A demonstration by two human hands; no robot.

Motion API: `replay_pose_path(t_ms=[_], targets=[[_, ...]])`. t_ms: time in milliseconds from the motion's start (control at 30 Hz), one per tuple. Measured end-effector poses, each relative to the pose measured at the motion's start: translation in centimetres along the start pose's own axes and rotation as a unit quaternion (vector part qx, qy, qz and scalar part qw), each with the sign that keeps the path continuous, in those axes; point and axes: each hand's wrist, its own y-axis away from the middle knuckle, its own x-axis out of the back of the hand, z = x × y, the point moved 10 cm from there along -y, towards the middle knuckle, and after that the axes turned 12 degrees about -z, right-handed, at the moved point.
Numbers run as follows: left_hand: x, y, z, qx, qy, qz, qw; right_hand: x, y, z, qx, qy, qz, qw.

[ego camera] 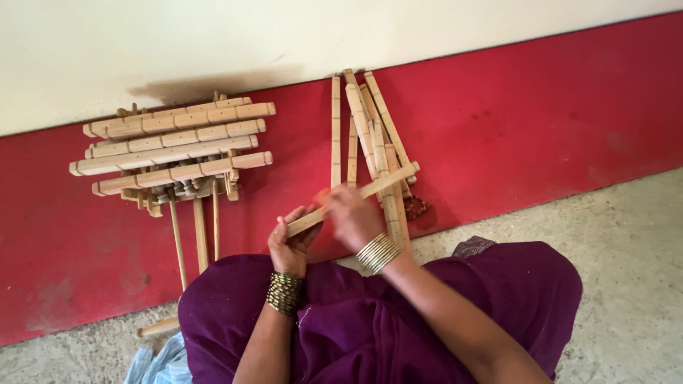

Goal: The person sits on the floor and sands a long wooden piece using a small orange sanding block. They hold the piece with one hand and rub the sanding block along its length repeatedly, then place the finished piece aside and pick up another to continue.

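While raised over the lap, a wooden stick [352, 197] is gripped by L hand [290, 242] & R hand [353, 217], fingers curled tight round it.

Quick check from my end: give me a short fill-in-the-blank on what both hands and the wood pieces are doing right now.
1. Both hands grip one wooden ____.
2. The left hand holds its lower end; the right hand holds nearer its ____.
3. The stack of slats lies to the person's ____.
4. The bundle of slats leans on the ____ wall band.

Missing: stick; middle; left; red
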Motion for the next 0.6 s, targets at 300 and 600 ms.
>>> replay_pose_path(t_ms=[300, 600], targets=[[-4.0, 0.2, 2.6, -0.020, -0.039, -0.062, 0.997, 5.3, 4.7, 24.4, -0.319, -0.188, 0.124, 0.921], [-1.3, 0.7, 2.3, 0.169, 0.012, 0.028, 0.985, 6.4, 3.5, 24.4, -0.146, -0.437, 0.111, 0.881]])
